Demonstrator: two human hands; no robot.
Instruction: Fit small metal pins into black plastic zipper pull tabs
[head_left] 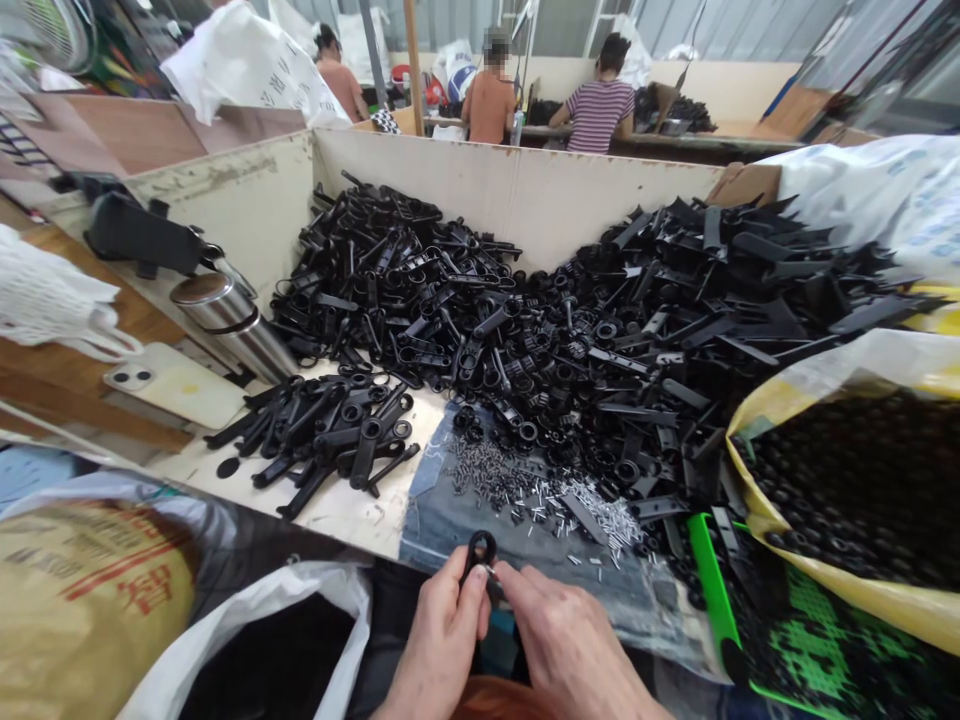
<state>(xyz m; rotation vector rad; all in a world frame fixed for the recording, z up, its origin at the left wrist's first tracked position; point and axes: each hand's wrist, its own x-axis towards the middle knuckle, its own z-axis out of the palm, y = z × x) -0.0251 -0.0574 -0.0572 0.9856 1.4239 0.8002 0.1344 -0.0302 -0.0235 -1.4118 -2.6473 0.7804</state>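
– Bright enough?
– Yes, fairly even light, with glints on the flask [251, 335].
– Any blur?
– The fan [56, 32], far left, looks smeared; the white bag [172, 665], near left, is black inside.

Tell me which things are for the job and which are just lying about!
Probably for the job: black piece between the left hand and right hand, heaped black parts, metal pins.

Probably just lying about: phone, steel flask, net bag.

Black piece [492, 547]: partly hidden by left grip [446, 625] and right grip [553, 622]
Yellow sack [862, 590]: cut off, right of both
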